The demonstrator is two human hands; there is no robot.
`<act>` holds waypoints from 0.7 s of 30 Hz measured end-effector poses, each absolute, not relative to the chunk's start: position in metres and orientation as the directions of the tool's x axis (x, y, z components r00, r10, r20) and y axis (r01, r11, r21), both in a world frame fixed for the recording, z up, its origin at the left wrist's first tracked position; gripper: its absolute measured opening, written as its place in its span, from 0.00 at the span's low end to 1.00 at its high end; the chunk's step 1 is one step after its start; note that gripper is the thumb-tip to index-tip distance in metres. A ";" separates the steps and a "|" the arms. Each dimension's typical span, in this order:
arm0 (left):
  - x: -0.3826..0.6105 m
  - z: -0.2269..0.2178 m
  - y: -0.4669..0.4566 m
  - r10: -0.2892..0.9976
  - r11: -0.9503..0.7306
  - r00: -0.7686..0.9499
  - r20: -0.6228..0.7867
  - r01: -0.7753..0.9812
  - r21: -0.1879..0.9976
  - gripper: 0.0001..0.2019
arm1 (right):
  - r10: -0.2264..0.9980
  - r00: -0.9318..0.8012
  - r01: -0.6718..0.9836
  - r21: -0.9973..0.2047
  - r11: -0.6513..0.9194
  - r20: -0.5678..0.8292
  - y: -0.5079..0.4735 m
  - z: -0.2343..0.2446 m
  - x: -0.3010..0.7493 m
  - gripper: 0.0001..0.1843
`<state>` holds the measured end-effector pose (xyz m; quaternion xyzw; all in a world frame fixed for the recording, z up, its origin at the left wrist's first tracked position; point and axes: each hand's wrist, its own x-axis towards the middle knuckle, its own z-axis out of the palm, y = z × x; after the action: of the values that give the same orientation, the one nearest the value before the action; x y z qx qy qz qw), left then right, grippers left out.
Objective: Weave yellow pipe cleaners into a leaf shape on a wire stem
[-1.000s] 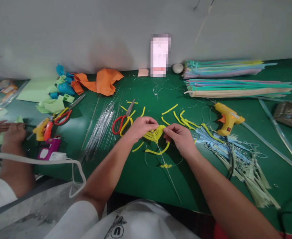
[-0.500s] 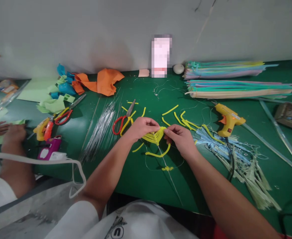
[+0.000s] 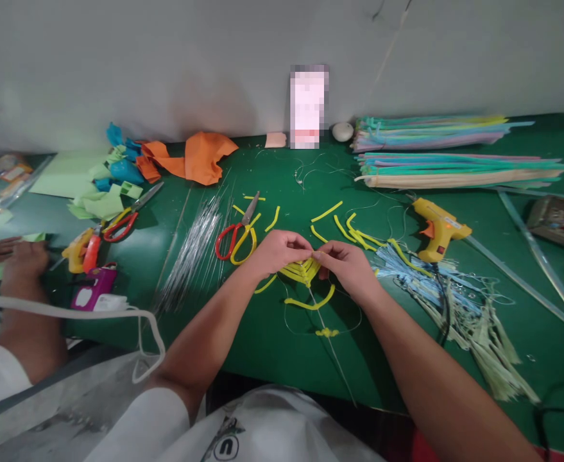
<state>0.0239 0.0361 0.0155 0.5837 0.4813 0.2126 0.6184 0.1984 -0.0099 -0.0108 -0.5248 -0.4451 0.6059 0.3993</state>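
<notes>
Between the front and back edges of the worktop (image 3: 262, 346), we pinch the yellow piece (image 3: 305, 273) with our left hand (image 3: 280, 253) and right hand (image 3: 347, 264), and could skew it if either grip pulls unevenly or the wire (image 3: 338, 362) snags.

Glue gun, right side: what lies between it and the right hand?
Head view: yellow strips and light-blue tassels lie between the glue gun and right hand.
</notes>
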 end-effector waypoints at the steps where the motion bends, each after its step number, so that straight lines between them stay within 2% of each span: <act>1: 0.024 0.016 0.036 0.826 0.223 0.445 -0.346 0.305 0.926 0.07 | 0.951 -0.133 -0.012 -0.959 -0.283 -0.279 -0.010 -0.011 0.199 0.17; 8: 0.020 0.025 0.038 0.871 0.194 0.369 -0.325 0.348 0.917 0.07 | 0.933 -0.200 0.053 -0.954 -0.296 -0.301 -0.010 -0.010 0.201 0.17; 21: 0.018 0.030 0.036 0.861 0.111 0.414 -0.294 0.413 0.904 0.05 | 0.941 -0.186 0.143 -0.955 -0.260 -0.284 -0.011 -0.003 0.198 0.21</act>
<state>0.0185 0.0358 0.0299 0.6351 0.5015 0.2035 0.5511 0.1984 -0.0109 -0.0030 -0.5385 -0.5030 0.5832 0.3420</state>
